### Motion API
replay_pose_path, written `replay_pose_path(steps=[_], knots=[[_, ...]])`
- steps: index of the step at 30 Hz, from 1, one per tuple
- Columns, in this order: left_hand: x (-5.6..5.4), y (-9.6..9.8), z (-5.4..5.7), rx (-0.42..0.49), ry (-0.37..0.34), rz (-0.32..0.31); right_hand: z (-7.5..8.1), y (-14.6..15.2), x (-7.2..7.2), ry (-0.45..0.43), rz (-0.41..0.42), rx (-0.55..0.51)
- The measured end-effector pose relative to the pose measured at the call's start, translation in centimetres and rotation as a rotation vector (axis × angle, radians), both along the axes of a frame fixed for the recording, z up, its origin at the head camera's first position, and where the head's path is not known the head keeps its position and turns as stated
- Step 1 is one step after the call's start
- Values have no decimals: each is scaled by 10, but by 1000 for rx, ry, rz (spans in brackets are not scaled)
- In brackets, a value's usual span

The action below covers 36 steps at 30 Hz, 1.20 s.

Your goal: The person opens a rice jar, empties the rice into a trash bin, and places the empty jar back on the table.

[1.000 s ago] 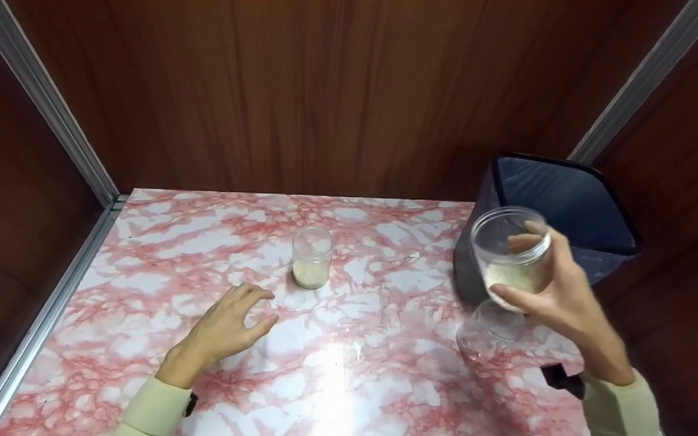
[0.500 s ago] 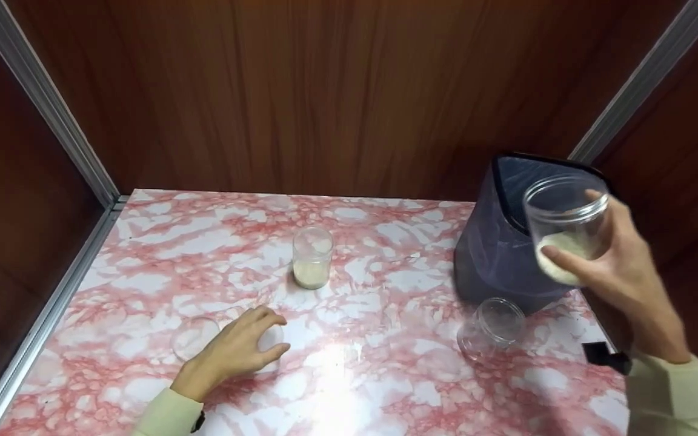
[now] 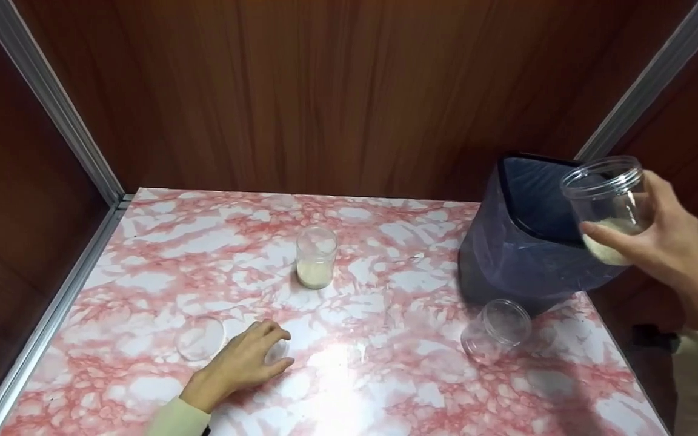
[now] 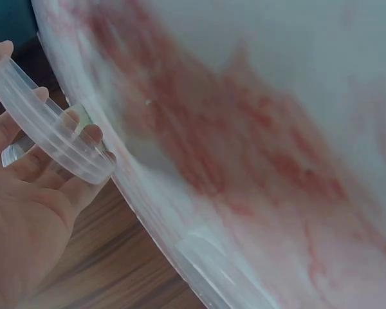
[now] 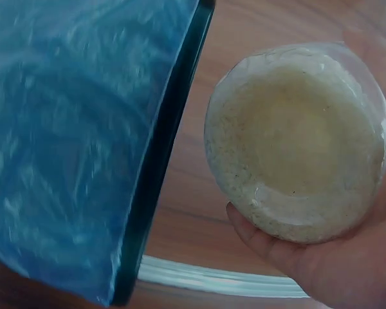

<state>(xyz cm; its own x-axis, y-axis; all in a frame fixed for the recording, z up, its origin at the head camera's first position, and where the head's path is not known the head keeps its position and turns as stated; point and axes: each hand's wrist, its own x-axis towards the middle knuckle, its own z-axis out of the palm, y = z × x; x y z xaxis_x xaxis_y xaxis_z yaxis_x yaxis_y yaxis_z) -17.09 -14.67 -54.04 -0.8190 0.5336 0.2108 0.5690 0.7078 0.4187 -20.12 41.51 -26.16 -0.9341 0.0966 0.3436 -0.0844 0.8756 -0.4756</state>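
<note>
My right hand [image 3: 670, 242] grips a clear screw-top jar [image 3: 606, 209] with pale grainy stuff at its bottom. It holds the jar up, open at the top, at the right rim of the lined bin [image 3: 518, 260]. Low over the front left of the table, my left hand [image 3: 243, 363] holds a clear round lid [image 4: 58, 129] between thumb and fingers. A second clear lid [image 3: 202, 339] lies on the table just left of that hand. Farther back stands a second clear jar [image 3: 315, 260], also with pale stuff in its lower part.
Close in front of the bin stands a clear jar [image 3: 503, 327] with nothing visible inside. The red-and-white marbled table [image 3: 385, 387] ends at the right beneath my right arm. Dark wood-look walls [image 3: 325, 97] enclose the back and sides.
My right hand has carried its jar rightward and up, from in front of the bin to its right side. My left hand has shifted slightly toward me, and the lid on the table shows now.
</note>
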Motion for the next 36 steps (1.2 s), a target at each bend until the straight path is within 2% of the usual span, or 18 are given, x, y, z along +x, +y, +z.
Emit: replay_pose_path(steps=[5, 8, 12, 19, 26, 30, 36], knots=[[2, 1, -3, -10, -7, 12, 4, 12, -7, 20, -19, 51], [3, 1, -5, -8, -6, 18, 7, 17, -12, -1, -17, 81], [4, 1, -9, -8, 33, 15, 12, 21, -18, -24, 1, 147], [1, 1, -14, -8, 108, 19, 19, 28, -29, 27, 27, 293], [-5, 1, -14, 1, 99, 53, 23, 30, -36, 15, 28, 387], [-8, 1, -14, 7, 114, 60, 24, 33, -40, -12, 15, 420], [-10, -1, -15, -2, 94, 67, 22, 40, -41, -59, -4, 492]])
